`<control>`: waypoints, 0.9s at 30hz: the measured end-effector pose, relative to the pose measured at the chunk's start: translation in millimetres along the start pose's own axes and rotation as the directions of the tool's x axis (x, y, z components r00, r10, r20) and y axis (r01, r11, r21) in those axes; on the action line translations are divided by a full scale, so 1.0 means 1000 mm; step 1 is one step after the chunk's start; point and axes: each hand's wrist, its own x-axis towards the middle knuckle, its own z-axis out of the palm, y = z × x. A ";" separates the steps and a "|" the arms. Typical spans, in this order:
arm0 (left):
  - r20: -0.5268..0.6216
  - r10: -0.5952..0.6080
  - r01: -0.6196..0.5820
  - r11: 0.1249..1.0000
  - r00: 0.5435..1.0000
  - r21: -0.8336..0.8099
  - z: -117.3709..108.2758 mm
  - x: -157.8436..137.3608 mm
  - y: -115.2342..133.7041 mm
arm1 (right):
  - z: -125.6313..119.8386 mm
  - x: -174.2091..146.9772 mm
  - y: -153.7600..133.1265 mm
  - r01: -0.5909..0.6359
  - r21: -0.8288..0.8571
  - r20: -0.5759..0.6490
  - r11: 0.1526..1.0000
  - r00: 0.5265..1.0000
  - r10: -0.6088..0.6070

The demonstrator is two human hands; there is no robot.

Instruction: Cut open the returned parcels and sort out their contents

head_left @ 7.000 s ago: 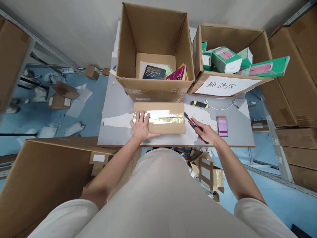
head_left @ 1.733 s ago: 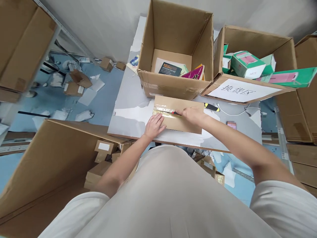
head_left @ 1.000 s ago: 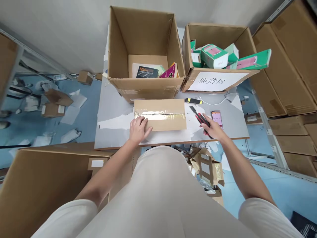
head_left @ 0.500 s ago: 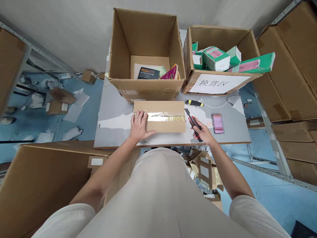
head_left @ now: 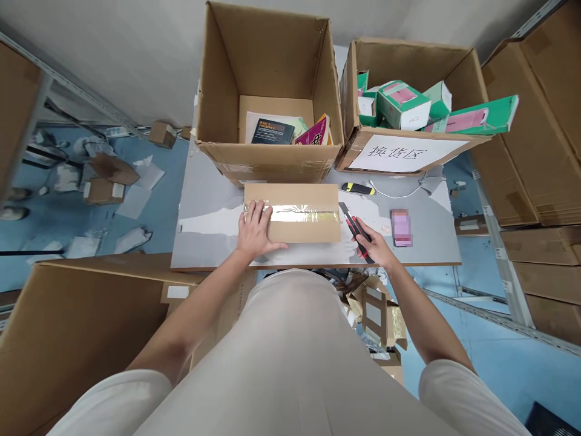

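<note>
A closed cardboard box [head_left: 308,233], with a strip of clear tape along its top, lies on the table in front of me. My left hand [head_left: 256,230] rests on its left end, fingers spread over the tape and the thumb stretched to the right. In my right hand [head_left: 373,243] is a black and red box cutter [head_left: 350,219], held by the handle. Its tip points up and left, close to the box's right end. Just behind it lies a yellow and black cutter [head_left: 358,188].
Behind the box stands a large open carton [head_left: 272,154] holding books [head_left: 272,132]. Right of it, a labelled carton [head_left: 347,121] holds green boxes [head_left: 405,106]. A blurred pink phone-like item [head_left: 401,228] lies on the table [head_left: 204,248]. Another big carton [head_left: 91,303] stands at lower left.
The view has shifted slightly. My left hand stays on the box, and the cutter in my right hand remains near its right end.
</note>
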 end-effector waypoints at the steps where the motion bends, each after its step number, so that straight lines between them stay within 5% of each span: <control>1: 0.000 -0.006 0.006 1.000 1.000 -0.005 0.000 0.000 0.000 | 0.001 -0.003 0.001 -0.012 -0.003 0.000 1.000 1.000 0.012; 12: -0.001 -0.005 0.005 1.000 1.000 -0.011 0.000 0.000 0.000 | 0.011 -0.004 -0.012 -0.044 -0.039 -0.095 0.998 0.995 0.040; 19: -0.003 -0.001 0.001 0.999 1.000 -0.033 0.000 0.001 0.001 | 0.002 0.004 -0.010 -0.031 -0.041 -0.009 0.999 0.999 0.031; 27: 0.086 -0.069 0.067 0.998 0.994 0.019 -0.004 0.006 0.005 | -0.026 0.003 -0.017 -0.019 -0.278 0.123 0.960 0.991 0.055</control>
